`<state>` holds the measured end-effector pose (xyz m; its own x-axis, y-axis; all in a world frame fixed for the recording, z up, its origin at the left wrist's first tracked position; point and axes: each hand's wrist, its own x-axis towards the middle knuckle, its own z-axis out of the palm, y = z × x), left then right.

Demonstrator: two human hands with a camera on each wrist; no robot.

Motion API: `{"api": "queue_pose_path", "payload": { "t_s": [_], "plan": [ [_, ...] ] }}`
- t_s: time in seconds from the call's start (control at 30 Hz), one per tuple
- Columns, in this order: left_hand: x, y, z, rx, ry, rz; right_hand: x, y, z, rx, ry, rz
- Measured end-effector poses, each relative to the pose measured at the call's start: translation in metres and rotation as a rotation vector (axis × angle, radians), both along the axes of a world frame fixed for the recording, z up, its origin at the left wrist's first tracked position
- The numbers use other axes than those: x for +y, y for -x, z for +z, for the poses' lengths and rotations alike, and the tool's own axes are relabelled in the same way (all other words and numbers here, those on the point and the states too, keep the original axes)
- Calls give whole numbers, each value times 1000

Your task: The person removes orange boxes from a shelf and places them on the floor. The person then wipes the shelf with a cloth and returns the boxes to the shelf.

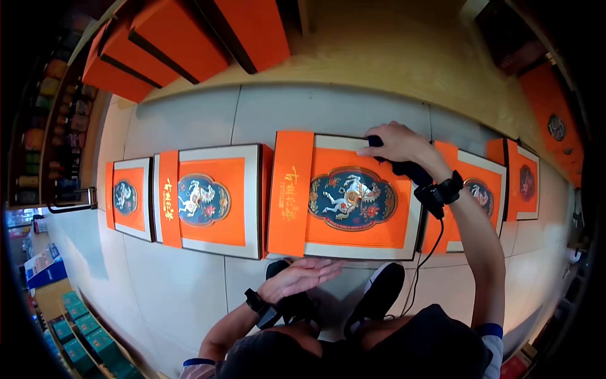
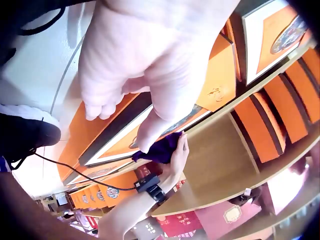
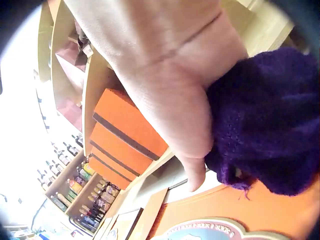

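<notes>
Right hand (image 1: 394,142) has its fingers curled over a bunched dark purple cloth (image 3: 270,125), grasping it and pressing it down on the far edge of the large orange gift box (image 1: 350,234), at about 1 o'clock on its lid; the wad seems gathered under the palm so that fabric rather than skin meets the pale frame. Left hand (image 1: 300,275) is released, fingers straight and together, palm turned up at the box's 6 o'clock edge, probably to steady it, though contact cannot be told. That box lies flat on the grey tiled floor (image 1: 189,290) with its horse medallion facing up, so the whole lid is within reach. A second gift box (image 1: 208,199) lies just beside it at 9 o'clock and a third gift box (image 1: 483,189) at 3 o'clock, partly behind the right forearm, all in one row. Beyond them, at 12 o'clock, stacked orange cartons (image 1: 189,38) sit on a wooden shelf (image 1: 391,57).
</notes>
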<state>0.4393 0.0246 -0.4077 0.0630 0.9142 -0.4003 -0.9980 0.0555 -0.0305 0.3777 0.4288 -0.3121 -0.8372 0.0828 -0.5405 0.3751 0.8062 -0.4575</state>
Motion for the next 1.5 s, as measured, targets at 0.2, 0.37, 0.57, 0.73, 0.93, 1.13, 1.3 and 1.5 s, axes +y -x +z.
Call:
{"api": "queue_pose_path", "payload": {
  "t_s": [0.2, 0.37, 0.57, 0.73, 0.93, 1.13, 1.3, 1.5],
  "plan": [
    [4, 4, 7, 32, 59, -19, 5, 5, -9, 182, -149, 78],
    [7, 4, 10, 72, 45, -26, 9, 12, 4, 35, -82, 107],
    [8, 0, -1, 138, -31, 16, 9, 7, 8, 94, -102, 91],
    [-1, 17, 30, 278, 103, -164, 31, -1, 47, 73, -90, 19],
    [-61, 66, 127, 1389, 355, -348, 63, -26, 110, -71, -303, -89],
    [-152, 112, 221, 1796, 716, -151, 132, -64, 108, -62, -387, -149],
    [-159, 146, 306, 1888, 854, 3, 186, -92, 123, -70, -518, -252],
    [-124, 229, 351, 2166, 726, -1, 209, -88, 138, 202, -173, -433]
  ]
}}
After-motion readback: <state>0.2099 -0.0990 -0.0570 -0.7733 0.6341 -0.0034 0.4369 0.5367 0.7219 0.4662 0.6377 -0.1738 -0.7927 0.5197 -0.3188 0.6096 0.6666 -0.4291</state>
